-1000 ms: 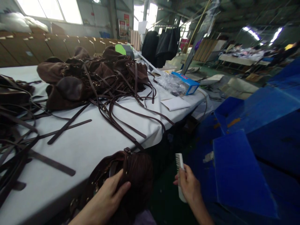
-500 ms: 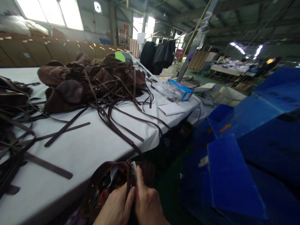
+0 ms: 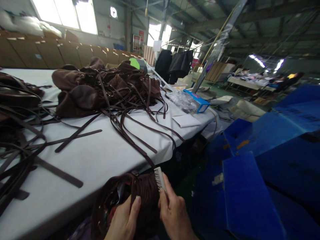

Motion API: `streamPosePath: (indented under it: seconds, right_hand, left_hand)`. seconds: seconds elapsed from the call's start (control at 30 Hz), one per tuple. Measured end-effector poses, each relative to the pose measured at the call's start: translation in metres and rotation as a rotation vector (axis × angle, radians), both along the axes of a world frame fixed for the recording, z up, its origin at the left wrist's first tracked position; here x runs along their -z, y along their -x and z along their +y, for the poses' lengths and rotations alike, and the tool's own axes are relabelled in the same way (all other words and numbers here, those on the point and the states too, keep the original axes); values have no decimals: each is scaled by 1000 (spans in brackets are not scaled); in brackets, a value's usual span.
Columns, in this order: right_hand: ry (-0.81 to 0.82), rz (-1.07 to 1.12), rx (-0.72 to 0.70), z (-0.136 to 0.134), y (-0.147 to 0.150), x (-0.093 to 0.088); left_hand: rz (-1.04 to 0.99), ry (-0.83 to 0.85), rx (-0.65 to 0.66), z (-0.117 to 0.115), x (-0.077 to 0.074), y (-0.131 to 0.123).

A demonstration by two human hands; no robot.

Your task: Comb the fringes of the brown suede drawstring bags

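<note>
A dark brown bag (image 3: pixel 147 188) with a gathered side and a patterned lining hangs at the table's front edge, its mouth open. My left hand (image 3: pixel 123 216) grips the bag's rim, thumb outside and fingers inside the opening. In my right hand (image 3: pixel 175 210) is a small pale brush (image 3: pixel 159 178), held between thumb and forefinger. Its bristles face left, beside the bag's gathered side; I cannot tell whether they touch it. The lower part of the bag is dark and partly hidden behind my hands.
On the white-covered table (image 3: pixel 100 160) lie a heap of brown bags (image 3: pixel 107 86) with trailing straps, more straps (image 3: pixel 27 143) at left, a clear plastic heap (image 3: pixel 182 100) and a blue box (image 3: pixel 197 100). Large blue boxes (image 3: pixel 250 193) stand close on my right.
My right hand and the brush have moved right, from the bag's rim to the outer side. My left hand still holds the rim. The view has shifted slightly.
</note>
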State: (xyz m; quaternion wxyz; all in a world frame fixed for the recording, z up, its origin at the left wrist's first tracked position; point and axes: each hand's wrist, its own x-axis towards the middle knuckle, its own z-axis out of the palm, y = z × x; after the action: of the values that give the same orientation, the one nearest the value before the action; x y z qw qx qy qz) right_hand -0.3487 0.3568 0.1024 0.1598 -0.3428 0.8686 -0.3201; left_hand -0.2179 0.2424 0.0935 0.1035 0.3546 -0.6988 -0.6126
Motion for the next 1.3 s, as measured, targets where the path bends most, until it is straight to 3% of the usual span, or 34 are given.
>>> streamPosePath:
  seconds: [0.17, 0.23, 0.3, 0.4, 0.6, 0.73, 0.83, 0.93, 1.0, 1.07, 1.1, 1.2, 1.3]
  right_hand:
    - [-240, 350, -478, -2, -27, 20]
    - [-431, 526, -507, -1, -25, 34]
    - [-633, 626, -425, 0, -17, 46]
    - [-747, 627, -335, -1, 0, 57]
    - [-767, 446, -266, 3, 25, 70]
    - [-740, 402, -271, 7, 26, 85]
    - [-699, 364, -278, 11, 28, 96]
    - [-698, 209, -86, 34, 56, 99]
    - [-734, 63, 149, 66, 88, 93]
    - [-777, 46, 269, 99, 122, 85]
    - [-758, 45, 358, 110, 134, 81]
    - [-363, -227, 584, 109, 138, 63]
    - [56, -566, 482, 68, 89, 38]
  left_hand:
    - [45, 117, 179, 4, 8, -2]
    - [74, 111, 228, 4, 11, -4]
    - [101, 104, 258, 5, 12, -6]
    - [60, 116, 250, 6, 12, -7]
    - [7, 82, 249, 6, 21, -6]
    - [-53, 67, 237, 8, 33, -2]
    - [-46, 57, 228, 9, 33, -2]
    - [24, 51, 199, 2, 22, -12]
    - [63, 65, 117, -9, 11, -23]
    - [17, 85, 57, -24, 3, -28]
    - [-31, 90, 58, -32, 0, -26]
    - [-151, 88, 170, -51, 2, 2]
    - [-178, 82, 242, -58, 13, 42]
